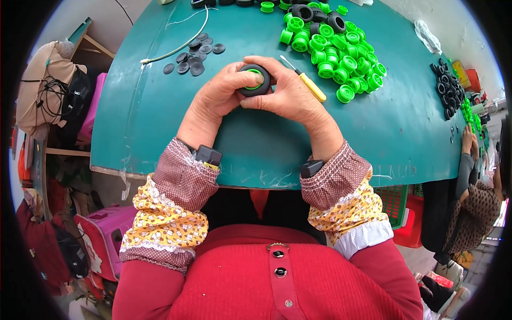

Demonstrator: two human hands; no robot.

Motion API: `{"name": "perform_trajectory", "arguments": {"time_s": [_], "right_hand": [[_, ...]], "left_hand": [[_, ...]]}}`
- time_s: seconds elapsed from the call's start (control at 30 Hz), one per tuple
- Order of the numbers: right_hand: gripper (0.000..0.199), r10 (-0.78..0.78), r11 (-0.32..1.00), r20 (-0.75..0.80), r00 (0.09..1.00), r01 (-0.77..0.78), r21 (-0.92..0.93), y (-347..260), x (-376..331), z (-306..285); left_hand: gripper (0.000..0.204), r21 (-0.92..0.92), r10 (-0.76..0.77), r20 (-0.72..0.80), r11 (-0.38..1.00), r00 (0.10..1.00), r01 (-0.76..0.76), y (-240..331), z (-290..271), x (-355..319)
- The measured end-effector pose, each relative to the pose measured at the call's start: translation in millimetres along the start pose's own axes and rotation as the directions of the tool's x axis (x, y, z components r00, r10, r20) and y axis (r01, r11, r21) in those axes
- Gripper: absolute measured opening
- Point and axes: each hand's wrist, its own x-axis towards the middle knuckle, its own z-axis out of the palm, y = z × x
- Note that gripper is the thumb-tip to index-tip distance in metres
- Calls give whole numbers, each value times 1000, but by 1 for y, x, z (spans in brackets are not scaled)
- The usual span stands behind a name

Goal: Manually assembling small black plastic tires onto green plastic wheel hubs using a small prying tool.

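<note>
Fingers (pixel 262 63) of the left hand (pixel 217 88) and right hand (pixel 292 95) are clamped round a tyre (pixel 248 93), the left thumb (pixel 246 80) on the green wheel (pixel 256 87) inside it — all over the surface (pixel 373 138). To seat it well, brace the tyre squarely and press evenly all round, not at one spot. Its underside is hidden, so I can't tell the fit there — a screwdriver (pixel 311 85) lies near the right hand.

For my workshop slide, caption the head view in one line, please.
Left hand and right hand hold a round black tyre around a bright green wheel above a teal table.
</note>
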Motion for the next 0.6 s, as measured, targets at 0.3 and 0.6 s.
{"name": "perform_trajectory", "arguments": {"time_s": [0.3,0.6], "right_hand": [[55,-7,996,-105,994,-2,-88,-5,1,1],[52,199,805,163,966,-257,534,-11,1,-14]], "left_hand": [[30,72,9,-11,997,1000,-8,-2,-1,3],[29,-48,64,54,997,996,-61,1,1,0]]}}
